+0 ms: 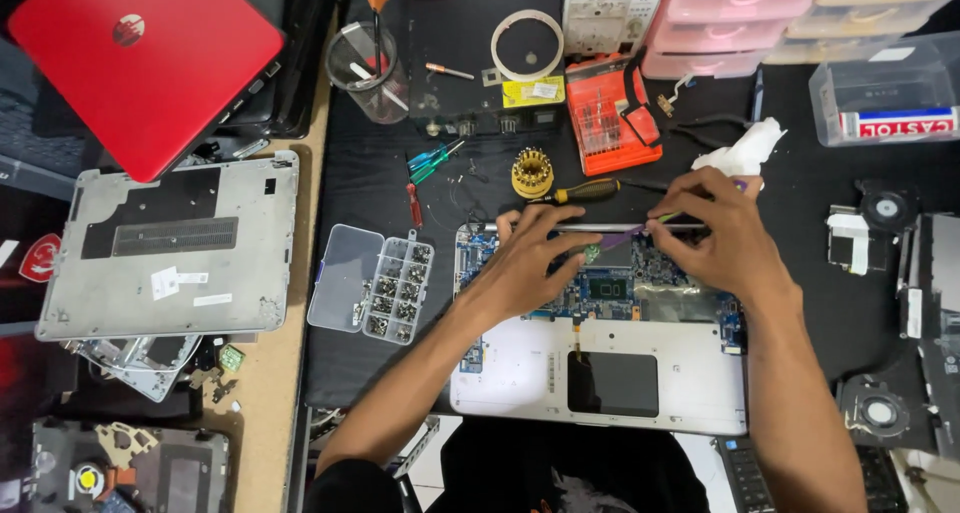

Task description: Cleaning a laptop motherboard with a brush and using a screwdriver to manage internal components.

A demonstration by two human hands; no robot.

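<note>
An opened laptop point(600, 373) lay on the worktop point(400, 203), nearest the person. Over its board, the left hand point(530, 263) rested with fingers spread, empty. The right hand point(715, 228) pinched a purple tool point(625, 237). Beyond lay a screwdriver point(585, 189).

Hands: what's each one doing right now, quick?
Left hand: fingers spread, pressing on the laptop board, holding nothing.
Right hand: pinching a thin purple tool.

Both forearms bare to the elbow, no sleeves showing, no watch, gloves or wristbands. Left hand point(530, 263) and right hand point(722, 231) both bare, no rings that I can make out. Dark, mostly black clothing at the bottom edge, with a faint pale print on it.
</note>
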